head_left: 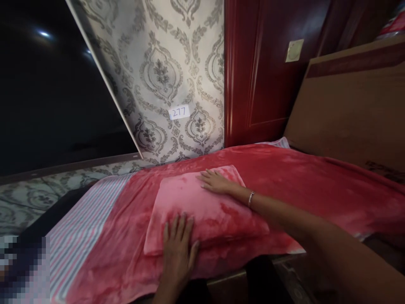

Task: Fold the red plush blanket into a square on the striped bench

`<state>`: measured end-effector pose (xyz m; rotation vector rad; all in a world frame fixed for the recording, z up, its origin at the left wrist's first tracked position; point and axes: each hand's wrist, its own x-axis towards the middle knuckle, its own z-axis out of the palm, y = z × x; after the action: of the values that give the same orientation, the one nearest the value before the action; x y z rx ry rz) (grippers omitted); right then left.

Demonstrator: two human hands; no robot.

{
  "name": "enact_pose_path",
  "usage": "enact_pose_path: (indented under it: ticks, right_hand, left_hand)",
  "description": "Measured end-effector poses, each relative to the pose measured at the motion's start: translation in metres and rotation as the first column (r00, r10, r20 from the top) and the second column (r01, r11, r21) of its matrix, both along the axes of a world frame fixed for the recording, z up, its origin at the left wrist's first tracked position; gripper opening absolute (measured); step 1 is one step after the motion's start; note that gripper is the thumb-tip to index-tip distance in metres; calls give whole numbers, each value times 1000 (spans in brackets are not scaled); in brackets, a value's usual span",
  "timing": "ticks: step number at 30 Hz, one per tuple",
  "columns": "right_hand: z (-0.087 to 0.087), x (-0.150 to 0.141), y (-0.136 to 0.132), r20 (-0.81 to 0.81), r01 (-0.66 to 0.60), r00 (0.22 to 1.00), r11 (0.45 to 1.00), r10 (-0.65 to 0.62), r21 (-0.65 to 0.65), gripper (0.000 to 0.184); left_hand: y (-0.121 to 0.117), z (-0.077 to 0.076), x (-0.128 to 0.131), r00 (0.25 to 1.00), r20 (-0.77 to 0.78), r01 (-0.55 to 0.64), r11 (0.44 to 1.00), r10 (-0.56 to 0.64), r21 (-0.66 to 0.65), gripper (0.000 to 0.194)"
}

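A pink and red plush cloth, folded into a thick rectangle (190, 198), lies flat in front of me. My left hand (179, 245) rests on its near edge with the fingers stretched forward. Across its far right part lies my right hand (217, 182), palm down and fingers extended; a thin bracelet is on that wrist. Both hands press on the cloth without gripping it. Beneath the folded piece spreads a larger red plush cover (291, 181).
A striped cloth (88, 223) shows at the left under the red cover. A large dark screen (57, 93) stands at the back left. Patterned wallpaper carries a paper label (179, 112) reading 277. A big cardboard box (351, 105) leans at the right by a dark red wooden panel (268, 76).
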<state>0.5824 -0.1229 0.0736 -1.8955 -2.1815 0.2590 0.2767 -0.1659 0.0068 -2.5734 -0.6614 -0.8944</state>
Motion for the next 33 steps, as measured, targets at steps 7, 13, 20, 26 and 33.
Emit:
enact_pose_path:
  ticks: [7, 13, 20, 26, 33]
  right_hand:
    - [-10, 5, -59, -13, -197, 980, 980, 196, -21, 60]
    - [-18, 47, -51, 114, -105, 988, 993, 99, 46, 58]
    - [-20, 82, -9, 36, 60, 998, 998, -60, -7, 59]
    - [-41, 88, -4, -57, 117, 992, 992, -114, 51, 61]
    - [-47, 89, -5, -62, 124, 991, 989, -119, 85, 62]
  left_hand:
    - [-40, 6, 82, 951, -119, 276, 957, -286, -93, 62]
    - [-48, -20, 107, 966, -60, 248, 968, -250, -37, 70]
    - [-49, -31, 104, 967, -5, 254, 966, -255, -54, 69]
    - [-48, -33, 105, 966, -23, 257, 965, -258, -62, 68]
    - [-49, -31, 107, 967, -27, 250, 966, -252, -65, 67]
